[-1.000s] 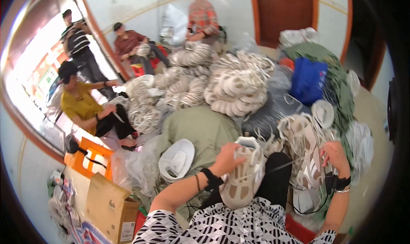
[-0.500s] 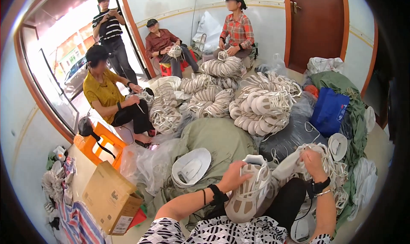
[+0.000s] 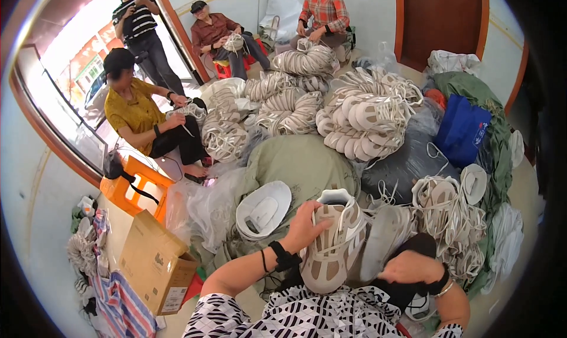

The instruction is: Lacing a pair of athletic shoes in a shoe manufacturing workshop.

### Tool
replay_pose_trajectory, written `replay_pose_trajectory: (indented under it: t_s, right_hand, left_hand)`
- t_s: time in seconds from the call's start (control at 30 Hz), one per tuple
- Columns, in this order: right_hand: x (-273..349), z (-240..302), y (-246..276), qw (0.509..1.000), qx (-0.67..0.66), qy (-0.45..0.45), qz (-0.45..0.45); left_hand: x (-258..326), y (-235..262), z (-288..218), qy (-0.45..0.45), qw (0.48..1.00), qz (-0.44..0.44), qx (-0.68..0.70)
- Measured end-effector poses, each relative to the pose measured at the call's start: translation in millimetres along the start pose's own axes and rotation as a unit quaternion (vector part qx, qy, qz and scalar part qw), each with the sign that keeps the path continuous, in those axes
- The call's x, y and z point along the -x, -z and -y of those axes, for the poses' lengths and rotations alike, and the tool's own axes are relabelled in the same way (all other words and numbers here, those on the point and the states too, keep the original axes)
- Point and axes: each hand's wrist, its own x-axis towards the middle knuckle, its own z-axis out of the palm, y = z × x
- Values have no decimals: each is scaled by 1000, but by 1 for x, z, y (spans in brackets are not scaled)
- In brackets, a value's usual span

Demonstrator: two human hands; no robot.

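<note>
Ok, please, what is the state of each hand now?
Left hand: closed on a beige shoe upper.
Right hand: close to a second upper; whether it grips cannot be told.

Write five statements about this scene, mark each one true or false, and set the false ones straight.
1. The left hand grips a beige-and-white shoe. True.
2. Every other person in view is seated. False: the person in the striped top is standing in the doorway.
3. The cardboard box is nearer the camera than the orange stool. True.
4. Nothing blue lies on the right side of the heap. False: a blue bag is there.
5. The right hand is high above the heap. False: it is low, near a second shoe.
</note>
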Motion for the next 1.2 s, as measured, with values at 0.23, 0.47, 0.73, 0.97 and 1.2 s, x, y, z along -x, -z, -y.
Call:
replay_pose_trajectory:
  t_s: [0.23,0.47,0.73,0.97,1.2]
  right_hand:
    - [6,0,5,932,-277,-233,-2]
    - [-23,-55,-35,795,-348,-311,-389]
    - [-41,-13,-40,648,-583,-383,-306]
    - [-38,-4,-86,693,-635,-284,-189]
    - [-46,-15,-83,714,-602,-303,-192]
  left_hand:
    - [-2,-15,-11,-6,1000,12,-17]
    - [-13,-36,-37,-61,997,47,6]
    - [-15,-19,-36,-96,986,135,31]
    - [-12,-6,-16,25,970,128,205]
    - [-16,-5,-1,-1,973,107,203]
